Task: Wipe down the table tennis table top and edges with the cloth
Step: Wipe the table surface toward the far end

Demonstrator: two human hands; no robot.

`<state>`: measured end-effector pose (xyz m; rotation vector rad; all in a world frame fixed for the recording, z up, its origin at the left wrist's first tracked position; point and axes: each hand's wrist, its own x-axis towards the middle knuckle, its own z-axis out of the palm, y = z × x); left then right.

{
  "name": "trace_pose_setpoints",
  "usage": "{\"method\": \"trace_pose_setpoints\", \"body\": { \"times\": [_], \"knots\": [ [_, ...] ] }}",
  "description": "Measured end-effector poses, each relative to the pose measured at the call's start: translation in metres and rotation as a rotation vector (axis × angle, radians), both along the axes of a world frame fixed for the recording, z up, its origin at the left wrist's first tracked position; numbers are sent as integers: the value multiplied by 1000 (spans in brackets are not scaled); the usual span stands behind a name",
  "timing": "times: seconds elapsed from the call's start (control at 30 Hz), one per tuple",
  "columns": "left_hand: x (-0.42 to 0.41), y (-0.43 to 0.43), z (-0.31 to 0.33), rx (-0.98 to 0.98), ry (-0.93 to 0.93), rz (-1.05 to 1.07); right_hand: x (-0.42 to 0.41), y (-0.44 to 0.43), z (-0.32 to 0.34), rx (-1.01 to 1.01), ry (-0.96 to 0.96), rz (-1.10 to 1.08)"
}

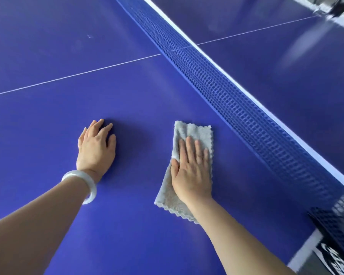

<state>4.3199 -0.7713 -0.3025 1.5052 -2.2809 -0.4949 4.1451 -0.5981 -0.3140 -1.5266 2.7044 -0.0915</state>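
The table tennis table (pixel 40 135) has a blue top, crossed by a thin white centre line (pixel 68 77) that runs from the left edge of view toward the net. The person's left hand (pixel 96 147) rests palm down on the bare surface and grasps nothing; its fingers are loosely bent. A pale bangle (pixel 81 183) sits on that wrist. Near it, to the right, the grey cloth (pixel 194 132) lies folded flat on the top on the near side of the net, close to it but not touching. The right hand (pixel 192 171) presses on the cloth with straight fingers laid flat, not clenched round it. Further right, the blue net (pixel 226 92) with a white top band stands upright across the table. Its dark bracket (pixel 330 221) is at the lower right edge, blurred.
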Motion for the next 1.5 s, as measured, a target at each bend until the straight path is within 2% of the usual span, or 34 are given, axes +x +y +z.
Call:
{"method": "trace_pose_setpoints", "body": {
  "times": [0.07,0.13,0.2,0.27,0.33,0.4,0.47,0.53,0.6,0.67,0.8,0.87,0.93,1.0,1.07,1.13,1.17,1.23,1.3,1.37,1.5],
  "knots": [
    [2,22,2,24,25,-63,-13,38,0,15,-15,218],
    [7,64,-1,-18,-72,-194,-54,72,2,20,3,258],
    [16,109,-2,-62,-180,-284,-100,101,5,23,12,52],
    [20,148,-3,-55,-245,-256,-125,118,7,39,0,-189],
    [15,192,-4,-50,-301,-232,-106,120,7,3,-1,-353],
    [10,234,-8,-46,-308,-297,-49,118,5,-20,1,-362],
    [9,253,-9,-68,-294,-372,17,126,1,-56,-7,-128],
    [10,253,-8,-90,-301,-381,58,155,-5,-65,-36,238],
    [10,250,-5,-80,-310,-380,37,183,-1,-54,-63,442],
    [9,251,-3,-61,-329,-364,-14,205,0,-70,-19,333],
    [8,252,-4,-52,-344,-349,-94,229,7,-16,9,-256],
    [8,252,-6,-46,-356,-347,-75,218,8,-5,38,-447],
    [7,252,-8,-46,-367,-343,-21,201,8,-36,43,-496],
    [9,251,-8,-32,-346,-343,48,190,2,-120,4,-279],
    [12,250,-4,5,-255,-349,104,199,-2,-106,-28,111],
    [17,245,1,22,-137,-377,106,213,-2,-97,-58,370],
    [22,243,4,27,-95,-407,93,218,-2,-107,-54,400],
    [41,241,9,36,-68,-494,65,219,0,-114,-30,263],
    [77,249,8,12,-133,-538,40,207,1,-83,-5,-1],
    [128,260,4,-28,-222,-464,29,190,0,-27,1,-177],
    [202,272,3,-28,-275,-236,35,177,3,3,16,-310]
  ]
}}
